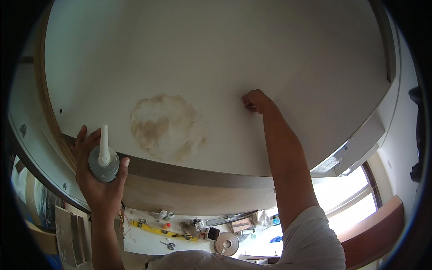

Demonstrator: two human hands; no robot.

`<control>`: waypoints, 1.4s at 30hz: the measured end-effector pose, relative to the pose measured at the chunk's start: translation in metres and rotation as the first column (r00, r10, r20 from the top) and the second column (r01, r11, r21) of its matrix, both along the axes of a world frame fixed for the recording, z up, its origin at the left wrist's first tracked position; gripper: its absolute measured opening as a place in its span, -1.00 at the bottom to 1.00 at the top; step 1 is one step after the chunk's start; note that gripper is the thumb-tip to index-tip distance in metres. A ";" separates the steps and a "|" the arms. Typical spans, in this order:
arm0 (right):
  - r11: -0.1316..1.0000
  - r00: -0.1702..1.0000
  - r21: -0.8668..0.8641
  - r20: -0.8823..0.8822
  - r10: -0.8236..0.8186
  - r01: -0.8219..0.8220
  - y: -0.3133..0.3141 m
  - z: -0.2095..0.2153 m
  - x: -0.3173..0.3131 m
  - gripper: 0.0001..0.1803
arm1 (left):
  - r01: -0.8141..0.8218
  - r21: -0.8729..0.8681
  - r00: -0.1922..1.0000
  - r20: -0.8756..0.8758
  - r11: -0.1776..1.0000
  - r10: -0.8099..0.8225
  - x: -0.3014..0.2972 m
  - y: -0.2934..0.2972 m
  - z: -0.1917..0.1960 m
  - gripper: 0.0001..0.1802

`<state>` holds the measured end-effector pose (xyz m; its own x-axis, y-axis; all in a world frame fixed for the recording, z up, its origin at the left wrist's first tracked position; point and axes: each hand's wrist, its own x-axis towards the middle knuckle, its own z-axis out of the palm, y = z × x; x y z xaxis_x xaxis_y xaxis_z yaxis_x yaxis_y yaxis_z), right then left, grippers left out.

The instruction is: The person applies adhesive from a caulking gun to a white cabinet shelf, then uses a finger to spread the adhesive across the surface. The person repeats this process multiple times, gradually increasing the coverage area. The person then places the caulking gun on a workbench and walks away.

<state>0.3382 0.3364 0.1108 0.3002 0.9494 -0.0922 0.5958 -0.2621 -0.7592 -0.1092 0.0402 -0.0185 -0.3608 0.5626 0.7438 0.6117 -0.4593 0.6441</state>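
My left hand (98,186) is wrapped round a grey sealant cartridge (104,172), whose long white nozzle (104,141) points away from me. The fingertips of that hand reach the near left edge of a large pale panel (216,67). A rough, yellowish-brown round stain or smear (166,128) marks the panel between my hands. My right hand (256,101) is stretched out over the panel, right of the mark, with its fingers pinched together. Whatever lies between those fingers, if anything, is too small to tell.
Below the panel's near edge stands a white worktop (139,243) with a yellow spirit level (162,231), scissors (169,245), a roll of edging tape (226,244) and small bottles. Wooden boards (72,234) lean at lower left. A bright window (353,191) is at right.
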 end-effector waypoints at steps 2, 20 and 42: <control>0.999 0.998 -0.009 -0.028 -0.049 0.049 0.000 0.004 -0.005 -0.88 | -0.029 -0.017 0.998 -0.054 0.999 0.028 -0.002 0.000 0.001 -0.41; 0.964 0.941 -0.046 0.235 -0.243 0.261 0.053 -0.006 -0.040 -0.75 | -0.018 -0.011 0.997 -0.078 1.000 0.017 -0.007 0.001 -0.002 -0.35; 0.990 0.992 -0.142 -0.124 -0.036 0.018 -0.018 0.024 -0.004 -0.87 | -0.019 0.017 0.995 -0.097 1.000 0.021 -0.007 0.000 -0.003 -0.35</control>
<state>0.3346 0.3179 0.1350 0.3033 0.9159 -0.2629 0.4889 -0.3864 -0.7821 -0.1161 0.0401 -0.0211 -0.2972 0.5436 0.7849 0.6806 -0.4559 0.5735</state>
